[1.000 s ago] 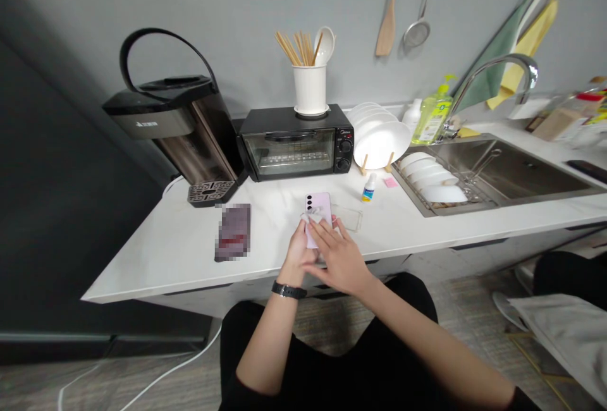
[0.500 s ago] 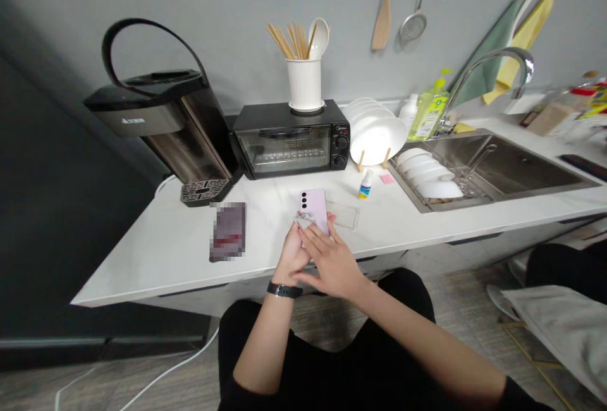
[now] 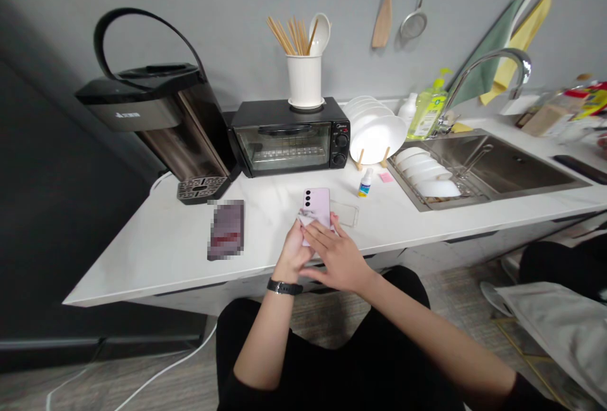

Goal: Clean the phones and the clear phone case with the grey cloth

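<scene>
A lilac smartphone [image 3: 320, 201] with three camera lenses lies back-side up in my left hand [image 3: 290, 253], whose fingers wrap around its lower part and far edge. Over the phone's back, my right hand [image 3: 342, 260] presses a small light grey cloth [image 3: 308, 216] with its fingers. The fingers of the right hand cover the phone's lower part and much of the cloth. Just right of the phone, a clear phone case [image 3: 349, 214] rests on the counter. Farther back stand a small spray bottle [image 3: 365, 184] and a pink sponge-like piece [image 3: 386, 177].
The white counter [image 3: 142, 259] holds a pixelated dark flat object [image 3: 226, 231] at left. Behind are a water dispenser [image 3: 156, 101], a toaster oven [image 3: 289, 145] and racked plates [image 3: 377, 139]. A sink [image 3: 516, 164] with bowls lies right. Another person's leg shows at lower right.
My right hand and the cloth have shifted slightly over the phone's back. The phone sits a little farther right in view, still in my left hand.
</scene>
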The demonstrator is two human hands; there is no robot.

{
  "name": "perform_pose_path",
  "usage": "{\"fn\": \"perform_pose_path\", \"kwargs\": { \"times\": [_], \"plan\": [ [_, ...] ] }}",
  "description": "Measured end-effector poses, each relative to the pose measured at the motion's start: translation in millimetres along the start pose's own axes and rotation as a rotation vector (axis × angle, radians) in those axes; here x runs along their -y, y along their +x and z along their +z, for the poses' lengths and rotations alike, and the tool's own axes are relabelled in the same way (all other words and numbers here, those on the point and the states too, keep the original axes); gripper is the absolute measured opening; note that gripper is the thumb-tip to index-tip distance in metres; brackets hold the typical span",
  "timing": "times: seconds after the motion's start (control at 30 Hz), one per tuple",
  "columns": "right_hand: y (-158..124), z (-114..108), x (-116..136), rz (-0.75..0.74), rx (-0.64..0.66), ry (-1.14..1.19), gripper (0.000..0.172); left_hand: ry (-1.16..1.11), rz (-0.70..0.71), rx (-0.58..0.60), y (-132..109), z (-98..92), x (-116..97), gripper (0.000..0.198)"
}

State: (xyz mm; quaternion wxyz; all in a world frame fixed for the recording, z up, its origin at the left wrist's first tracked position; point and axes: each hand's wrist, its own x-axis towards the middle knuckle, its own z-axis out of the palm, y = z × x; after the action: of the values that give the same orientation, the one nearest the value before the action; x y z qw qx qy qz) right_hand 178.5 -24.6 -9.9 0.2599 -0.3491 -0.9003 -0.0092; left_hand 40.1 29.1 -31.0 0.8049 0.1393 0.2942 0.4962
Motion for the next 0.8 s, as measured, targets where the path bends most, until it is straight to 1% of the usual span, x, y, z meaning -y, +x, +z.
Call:
{"fn": "perform_pose_path", "kwargs": {
  "times": [0.07,0.1,0.17,0.23,0.3,0.33,0.4,0.47,0.53,0.6,0.67,0.7,0.8],
  "plan": [
    [-10.2,-1.7,-2.1,-0.028,0.02,0.002,0.082,0.02,-0.015,0.071,0.7,1.0,-0.5,0.054],
    [-11.9,-3.5,-7.5,-0.015,0.021,-0.009,0.082,0.024,-0.011,0.082,0.5,2.5,-0.9,0.054],
    [-9.3,-7.0,-23.3,0.039,0.013,-0.042,0.082,0.024,0.001,0.044,-1.1,5.8,-2.1,0.049],
    [-3.1,-8.2,-38.7,0.086,0.001,-0.062,0.087,0.04,0.01,-0.017,-4.3,8.3,-3.5,0.042],
    [1.4,-6.5,-47.5,0.104,0.001,-0.059,0.091,0.079,0.026,-0.055,-8.7,9.6,-4.4,0.036],
    [2.1,-5.0,-49.0,0.111,0.0,-0.054,0.092,0.1,0.038,-0.054,-11.4,10.1,-4.3,0.033],
    [1.1,-2.1,-47.7,0.131,-0.008,-0.048,0.09,0.129,0.089,-0.012,-17.6,10.8,-2.5,0.031],
    [-1.4,-1.1,-43.9,0.165,-0.027,-0.049,0.088,0.148,0.14,0.07,-24.3,11.6,1.9,0.043],
    [-3.1,-2.2,-40.0,0.21,-0.042,-0.048,0.088,0.169,0.153,0.149,-30.2,12.1,8.0,0.057],
    [-4.0,-4.2,-35.0,0.254,-0.048,-0.042,0.088,0.186,0.156,0.185,-33.9,12.1,13.6,0.065],
    [-5.5,-5.7,-27.4,0.268,-0.048,-0.03,0.086,0.197,0.174,0.171,-35.1,12.1,16.5,0.064],
    [-6.9,-6.2,-22.6,0.252,-0.045,-0.02,0.084,0.201,0.171,0.15,-35.1,12.2,16.7,0.061],
    [-12.8,-7.5,-11.0,0.12,-0.01,0.024,0.077,0.186,0.107,0.081,-34.7,13.4,13.5,0.044]
  ]
}}
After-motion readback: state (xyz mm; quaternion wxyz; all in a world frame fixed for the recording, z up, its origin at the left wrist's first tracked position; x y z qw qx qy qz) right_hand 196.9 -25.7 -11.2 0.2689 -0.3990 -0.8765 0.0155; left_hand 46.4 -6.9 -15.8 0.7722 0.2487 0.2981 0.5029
